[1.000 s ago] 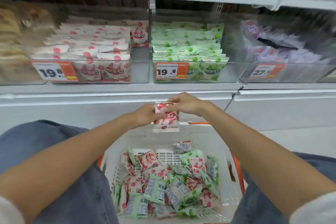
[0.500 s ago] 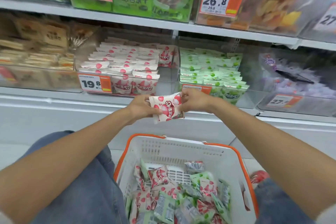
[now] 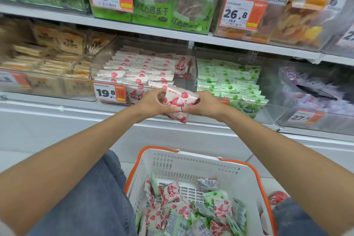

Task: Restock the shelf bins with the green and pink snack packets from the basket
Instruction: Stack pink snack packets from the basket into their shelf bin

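- Holding one pink packet (image 3: 177,101) between them, the left hand (image 3: 152,104) and the right hand (image 3: 206,104) were raised in front of the shelf's lower edge.
- The left fingers (image 3: 157,93) were curled round the packet's left edge and pinched it. The right fingers (image 3: 200,96) were curled round its right edge in the same way, so both hands had hold of the one packet.
- The packet sat tilted between the two sets of fingers, with its strawberry print facing up.
- Just beyond the left fingers stood the pink bin (image 3: 184,83), a clear bin with stacked pink packets (image 3: 138,71) in flat rows and a bare strip at its right side.
- Beyond the right fingers and a little to their right stood the green bin (image 3: 267,80), filled with rows of green packets (image 3: 228,80).
- A price tag (image 3: 109,93) reading 19.8 was fixed to the pink bin's front, just left of the left fingers.
- Well below the fingers, toward the person, stood the basket (image 3: 193,166), white with an orange rim, beside blue jeans (image 3: 92,197).
- Loose packets (image 3: 191,210), pink and green mixed, lay in a heap on the basket's bottom.
- Above the fingers, the next shelf carried green guava bags (image 3: 172,5) with a 38.9 tag.
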A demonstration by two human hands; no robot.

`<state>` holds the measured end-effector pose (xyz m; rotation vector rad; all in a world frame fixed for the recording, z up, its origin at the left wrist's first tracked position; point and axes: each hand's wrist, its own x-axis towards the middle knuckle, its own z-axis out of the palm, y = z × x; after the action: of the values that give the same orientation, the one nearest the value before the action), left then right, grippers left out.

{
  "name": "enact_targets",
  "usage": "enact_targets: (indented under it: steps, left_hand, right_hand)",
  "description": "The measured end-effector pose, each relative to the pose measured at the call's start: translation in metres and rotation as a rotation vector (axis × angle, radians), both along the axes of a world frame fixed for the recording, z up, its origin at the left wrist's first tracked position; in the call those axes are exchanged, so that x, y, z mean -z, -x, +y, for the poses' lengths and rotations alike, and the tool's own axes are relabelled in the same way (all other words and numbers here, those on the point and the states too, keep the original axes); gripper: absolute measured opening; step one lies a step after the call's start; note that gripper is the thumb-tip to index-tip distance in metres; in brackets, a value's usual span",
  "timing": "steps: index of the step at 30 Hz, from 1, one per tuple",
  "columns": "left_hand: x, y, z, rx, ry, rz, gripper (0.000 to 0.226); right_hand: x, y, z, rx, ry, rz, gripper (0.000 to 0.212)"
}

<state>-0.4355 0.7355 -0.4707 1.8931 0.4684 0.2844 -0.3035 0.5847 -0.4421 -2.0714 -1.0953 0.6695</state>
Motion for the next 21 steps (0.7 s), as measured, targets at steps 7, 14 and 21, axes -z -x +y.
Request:
enact_targets:
  steps: [7,14,21]
  left_hand:
    - [-0.005,-0.011,0.004,0.024,-0.463,0.049,0.02]
    - [-0.035,-0.031,0.024,-0.084,-0.427,-0.154,0.021]
    - [-0.036,-0.079,0.093,-0.226,-0.58,-0.054,0.038]
  right_hand:
    - [-0.035,-0.001,0.017,-0.113,0.076,-0.396,0.016]
    - [-0.06,-0.021,0.039,-0.092,0.042,-0.578,0.017]
    - [-0.045,-0.073,0.084,0.063,-0.121,-0.777,0.021]
